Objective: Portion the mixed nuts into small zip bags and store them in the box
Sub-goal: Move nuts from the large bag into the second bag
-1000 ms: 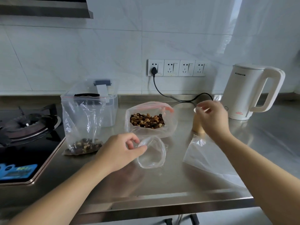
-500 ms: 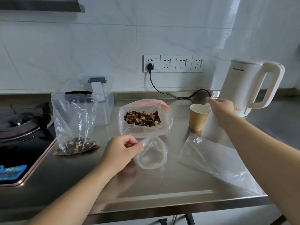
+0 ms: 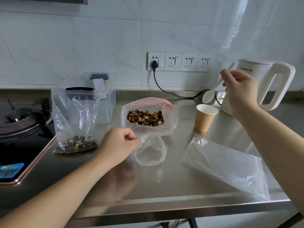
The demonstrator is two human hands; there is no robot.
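You have three zip bags, one nut bag (image 3: 146,118), one cup (image 3: 204,117); your left hand (image 3: 117,145) pinches the empty bag's (image 3: 150,153) rim, your right hand (image 3: 239,89) grips a spoon (image 3: 209,96) above the cup

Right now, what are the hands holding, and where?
Left hand pinches the empty bag at its rim; right hand holds the spoon by its handle.
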